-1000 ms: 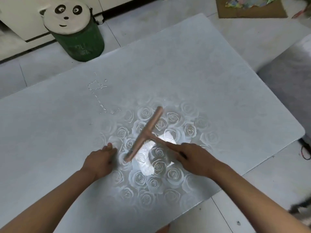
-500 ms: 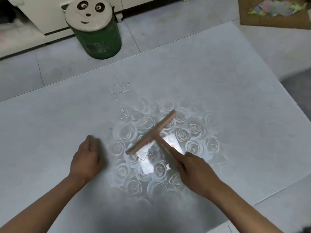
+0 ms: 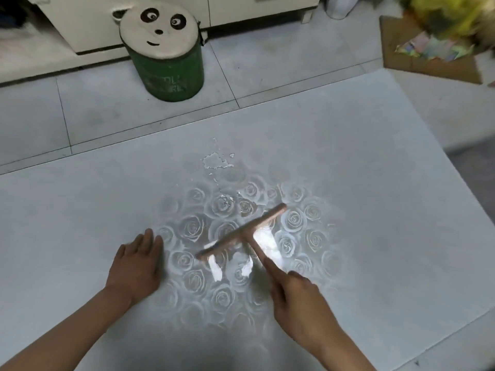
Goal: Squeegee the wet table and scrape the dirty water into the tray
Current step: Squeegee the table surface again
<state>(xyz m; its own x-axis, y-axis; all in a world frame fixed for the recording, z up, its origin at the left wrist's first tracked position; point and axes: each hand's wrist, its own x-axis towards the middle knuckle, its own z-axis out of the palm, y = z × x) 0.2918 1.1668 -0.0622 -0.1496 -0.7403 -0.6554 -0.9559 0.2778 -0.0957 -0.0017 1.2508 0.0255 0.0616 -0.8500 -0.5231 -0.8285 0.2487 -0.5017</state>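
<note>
A pink T-shaped squeegee [image 3: 242, 232] lies with its blade on the grey table [image 3: 375, 183], which has a rose-patterned cover. My right hand [image 3: 297, 298] grips its handle, index finger stretched along it. A small puddle of water [image 3: 216, 161] and a trail of drops sit beyond the blade. To the left of the squeegee, my left hand [image 3: 136, 263] rests flat on the table. No tray is in view.
A green bucket stool with a panda-face lid [image 3: 163, 49] stands on the tiled floor beyond the table. A cardboard sheet with coloured scraps [image 3: 428, 54] lies at the top right. A white cabinet [image 3: 134, 17] runs along the back.
The view has tilted up and left, so the table sits lower in frame. The squeegee has turned slightly, and my left hand has shifted left and flattened, away from the blade.
</note>
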